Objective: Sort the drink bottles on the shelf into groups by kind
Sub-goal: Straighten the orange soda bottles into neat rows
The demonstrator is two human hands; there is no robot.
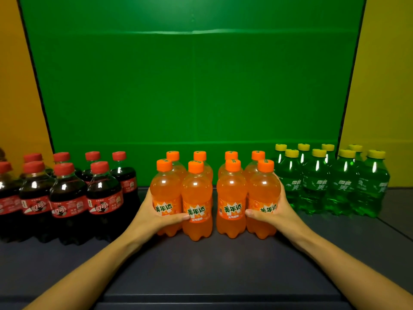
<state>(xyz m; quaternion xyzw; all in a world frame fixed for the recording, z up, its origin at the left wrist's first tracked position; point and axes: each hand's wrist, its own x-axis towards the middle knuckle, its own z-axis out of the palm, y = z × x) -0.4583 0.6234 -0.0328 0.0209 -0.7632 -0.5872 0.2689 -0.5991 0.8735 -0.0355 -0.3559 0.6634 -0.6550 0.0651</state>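
Three groups of small bottles stand on the dark shelf (201, 265). Several cola bottles (67, 193) with red caps are on the left, several orange soda bottles (196, 198) in the middle, several green soda bottles (342, 184) with yellow caps on the right. My left hand (154, 213) grips the front-left orange bottle (165, 193), its thumb across the label. My right hand (274, 209) grips the front-right orange bottle (263, 195) the same way. A narrow gap splits the orange group into two halves.
A green backboard (192, 86) rises behind the bottles, with yellow walls (384, 86) on both sides. The shelf front lies bare between my forearms. A seam crosses the shelf at the lower right.
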